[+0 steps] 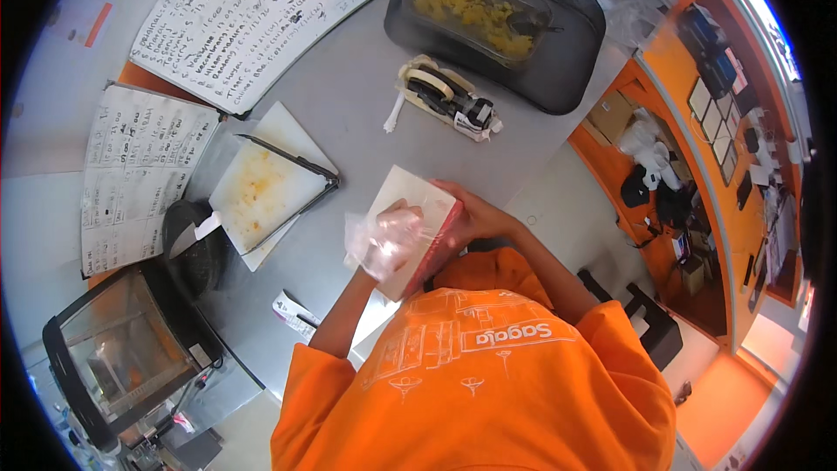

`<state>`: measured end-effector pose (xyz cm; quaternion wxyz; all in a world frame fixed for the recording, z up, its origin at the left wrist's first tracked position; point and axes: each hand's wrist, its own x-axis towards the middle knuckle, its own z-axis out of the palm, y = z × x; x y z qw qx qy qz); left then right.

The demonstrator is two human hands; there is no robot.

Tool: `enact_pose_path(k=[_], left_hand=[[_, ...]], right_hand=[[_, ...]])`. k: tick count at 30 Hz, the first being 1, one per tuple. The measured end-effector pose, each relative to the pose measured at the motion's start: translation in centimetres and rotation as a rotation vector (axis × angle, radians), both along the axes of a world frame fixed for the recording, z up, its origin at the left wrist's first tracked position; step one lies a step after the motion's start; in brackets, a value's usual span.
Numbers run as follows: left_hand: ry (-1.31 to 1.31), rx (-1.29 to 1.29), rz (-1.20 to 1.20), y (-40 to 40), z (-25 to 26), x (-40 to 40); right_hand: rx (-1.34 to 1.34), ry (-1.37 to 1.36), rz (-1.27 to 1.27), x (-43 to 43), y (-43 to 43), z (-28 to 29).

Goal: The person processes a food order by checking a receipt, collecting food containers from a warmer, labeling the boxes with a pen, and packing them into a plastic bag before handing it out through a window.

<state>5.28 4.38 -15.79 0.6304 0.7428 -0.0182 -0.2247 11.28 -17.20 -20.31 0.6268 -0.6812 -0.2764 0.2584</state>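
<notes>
A box with a white face [391, 196] and a red side lies tilted close against my orange shirt. My right hand [476, 214] grips it along the red side and far corner. Over the white face is my left hand [400, 235], fingers curled, with crumpled clear plastic [366, 245] bunched around it. Glare on the plastic hides much of that hand, so whether it is a bag or a glove cannot be told. Beyond the box, a tape dispenser [448, 98] with a roll of tape rests on the grey metal table [353, 85].
A clear container of yellow food [480, 10] sits in a black tray [562, 82]. Black tongs [294, 160] lie on a stained white cutting board [248, 193]. Handwritten whiteboards [261, 19] stand behind. Left are a black bin-like container [186, 261], a glass-fronted appliance [127, 353] and paper [292, 311].
</notes>
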Motion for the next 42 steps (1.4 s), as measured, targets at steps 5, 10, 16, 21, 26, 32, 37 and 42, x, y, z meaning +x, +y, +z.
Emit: enact_pose_path(k=[5, 10, 16, 21, 26, 32, 37, 42], left_hand=[[-1.149, 0.612, -0.53, -4.4, 15.9, 4.7], [-0.967, 0.7, -0.694, -4.9, 24.4, 10.6], [-0.919, 1.032, -0.522, 1.6, 24.1, 11.3], [-0.754, 1.042, 0.13, 2.1, 18.3, 3.6], [-0.937, 1.506, 0.061, -1.5, 14.3, 0.0], [-0.953, 1.201, 0.088, -1.4, 10.4, -1.5], [-0.819, 1.108, 0.202, 1.9, 5.4, -4.6], [-0.505, 0.855, 0.493, 2.5, 1.9, -5.3]], right_hand=[[0.295, 0.057, 0.206, 7.5, 2.9, -2.6], [0.623, 0.518, 0.626, 12.3, 10.3, 2.2], [0.537, 0.731, 0.999, 3.4, 10.7, 3.6], [0.321, 0.818, 1.303, -0.8, 6.1, 1.0], [0.117, 0.779, 1.209, 2.5, 0.4, -0.9], [-0.233, 0.544, 0.372, 11.4, 5.3, -1.9], [-0.657, -0.92, -0.132, 15.3, 13.5, -7.1], [-0.528, -0.931, 0.06, 15.2, 13.3, -6.3]])
